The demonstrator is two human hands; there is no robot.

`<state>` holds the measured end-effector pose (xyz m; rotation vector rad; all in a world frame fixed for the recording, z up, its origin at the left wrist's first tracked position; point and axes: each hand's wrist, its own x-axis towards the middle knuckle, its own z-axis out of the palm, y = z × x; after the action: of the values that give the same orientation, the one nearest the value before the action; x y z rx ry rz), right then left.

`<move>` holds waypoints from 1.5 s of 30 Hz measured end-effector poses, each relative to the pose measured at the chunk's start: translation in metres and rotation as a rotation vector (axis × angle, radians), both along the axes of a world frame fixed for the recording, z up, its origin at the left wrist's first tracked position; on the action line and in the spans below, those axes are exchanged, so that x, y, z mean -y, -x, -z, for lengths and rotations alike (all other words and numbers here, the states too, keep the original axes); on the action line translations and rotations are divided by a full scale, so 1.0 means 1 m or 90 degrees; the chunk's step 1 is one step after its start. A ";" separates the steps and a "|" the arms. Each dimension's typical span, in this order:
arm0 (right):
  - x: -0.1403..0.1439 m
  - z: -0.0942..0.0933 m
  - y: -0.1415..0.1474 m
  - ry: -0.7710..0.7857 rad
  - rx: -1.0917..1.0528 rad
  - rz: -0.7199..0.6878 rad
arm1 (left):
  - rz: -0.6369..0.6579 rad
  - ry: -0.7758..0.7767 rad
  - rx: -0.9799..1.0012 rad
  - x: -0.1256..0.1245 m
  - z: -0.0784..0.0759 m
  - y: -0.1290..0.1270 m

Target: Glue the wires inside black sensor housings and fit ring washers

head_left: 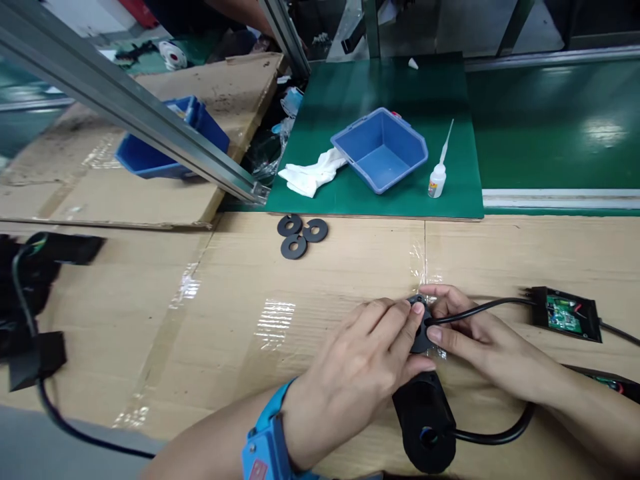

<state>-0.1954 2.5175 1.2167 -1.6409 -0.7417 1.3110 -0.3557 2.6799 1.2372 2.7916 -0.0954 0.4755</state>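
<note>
A dark ring-shaped disc (423,339) is held just above the cardboard, with a black cable (480,308) at its right side. My left hand (367,350), wearing a blue wrist strap (273,437), has its fingers closed over the disc's left and upper part. From the right, my right hand (467,330) grips the same disc between thumb and fingers, which partly hide it. Below my hands lies a black rounded housing (427,423) with a thick cable (500,437). That first cable leads to an open black case (573,315) with a green circuit board showing.
Three black slotted rings (294,247) lie on the cardboard table cover (240,287). Behind, a green board (320,87) carries a blue bin (383,157), a white glove (313,175) and a dropper bottle (437,180). A metal post (135,100) slants across the left, near black cabled parts (37,360).
</note>
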 end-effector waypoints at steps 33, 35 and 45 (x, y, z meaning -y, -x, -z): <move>-0.010 -0.002 0.004 -0.066 -0.033 -0.022 | 0.094 0.557 -0.019 -0.019 0.048 -0.025; -0.009 -0.002 0.004 -0.063 -0.026 -0.023 | 0.096 0.560 -0.014 -0.019 0.047 -0.025; -0.005 0.002 0.002 -0.066 0.019 -0.028 | 0.134 0.560 -0.032 -0.024 0.040 -0.016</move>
<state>-0.1975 2.5230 1.2146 -1.5722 -0.8533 1.2598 -0.3394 2.7042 1.1970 1.9039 -0.1278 0.2908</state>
